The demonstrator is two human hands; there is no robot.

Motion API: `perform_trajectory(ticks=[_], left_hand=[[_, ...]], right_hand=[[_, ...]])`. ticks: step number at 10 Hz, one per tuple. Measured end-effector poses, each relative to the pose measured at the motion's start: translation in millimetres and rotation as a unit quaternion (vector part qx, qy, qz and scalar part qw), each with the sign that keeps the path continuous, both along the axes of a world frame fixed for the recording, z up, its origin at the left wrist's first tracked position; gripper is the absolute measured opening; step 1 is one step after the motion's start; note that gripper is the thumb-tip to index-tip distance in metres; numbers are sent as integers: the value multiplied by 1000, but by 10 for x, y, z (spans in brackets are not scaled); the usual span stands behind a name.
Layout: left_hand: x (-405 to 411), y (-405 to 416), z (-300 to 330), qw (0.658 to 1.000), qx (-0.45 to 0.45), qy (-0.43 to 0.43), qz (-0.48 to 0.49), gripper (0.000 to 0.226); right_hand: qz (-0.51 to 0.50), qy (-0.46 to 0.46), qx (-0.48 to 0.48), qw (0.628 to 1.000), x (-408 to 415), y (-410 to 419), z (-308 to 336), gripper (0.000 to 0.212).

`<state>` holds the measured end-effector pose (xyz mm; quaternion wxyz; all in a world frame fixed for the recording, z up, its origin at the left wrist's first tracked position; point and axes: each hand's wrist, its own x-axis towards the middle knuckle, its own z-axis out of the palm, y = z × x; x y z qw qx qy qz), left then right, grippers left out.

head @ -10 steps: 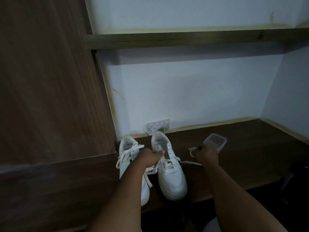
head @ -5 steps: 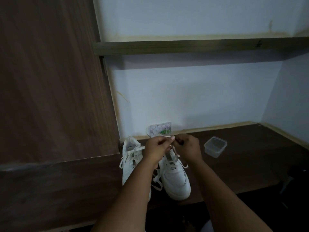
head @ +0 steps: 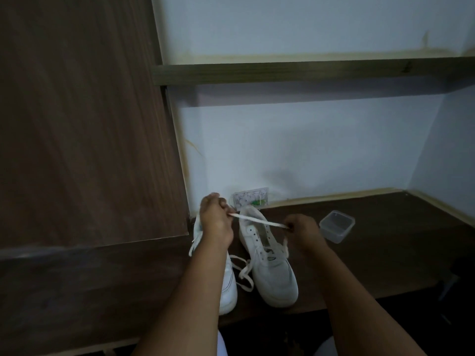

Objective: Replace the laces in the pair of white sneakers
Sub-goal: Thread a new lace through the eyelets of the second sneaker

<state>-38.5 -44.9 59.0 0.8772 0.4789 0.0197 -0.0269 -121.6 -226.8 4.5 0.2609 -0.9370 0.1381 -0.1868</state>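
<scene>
Two white sneakers stand side by side on the dark wooden desk [head: 385, 253], toes toward me. The right sneaker [head: 272, 271] has its upper eyelets bare, lace only near the toe. My left forearm partly hides the left sneaker [head: 228, 286]. A white lace [head: 259, 220] is stretched taut above the right sneaker's opening. My left hand [head: 216, 219] pinches one end of it and my right hand [head: 303, 229] pinches the other. More loose lace [head: 244, 273] lies between the two shoes.
A small clear plastic container [head: 336, 226] sits on the desk right of my right hand. A wall socket plate [head: 250, 199] is behind the shoes. A tall wooden panel [head: 84, 124] fills the left, and a shelf [head: 308, 71] runs overhead.
My hands were close together over the right sneaker; they have pulled apart, left hand going left and right hand going right, drawing the lace taut between them.
</scene>
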Motion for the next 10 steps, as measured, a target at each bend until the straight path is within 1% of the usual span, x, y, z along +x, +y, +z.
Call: perform_trajectory(ticks=[1,2,3,4,5,6,7,8,9,10], left_hand=[[147,156,43,994,-16,-12,104,25],[195,225,50,989,-43,-20,141,24],[222,204,-6,988,10,-45,147,23],[224,167,-77,987,103,-48,114,21],[189,138,-165,944,319,-78,-7,15],[65,82,-304,792,575,-89,-186,20],[-20,2,-430,747,603,-78,-269,22],[-28,-42,-473,793,557,-49,-243,29],[18,-109,-593,778,572,-50,-256,32],[-35,-175,-605,757,622,-71,-188,28]], right_hand=[[-106,18,92,990,-100,-299,-46,16],[-165,1,104,981,-117,-414,-38,22],[-173,-43,137,974,-50,-307,-8,21],[-107,-74,207,970,-11,-164,49,15],[-13,-74,253,965,-68,-102,120,21],[75,29,190,978,-85,-31,147,28],[96,44,252,962,-52,63,131,35],[79,42,384,919,32,135,165,39],[83,109,374,917,65,191,148,20],[64,168,174,968,75,174,51,38]])
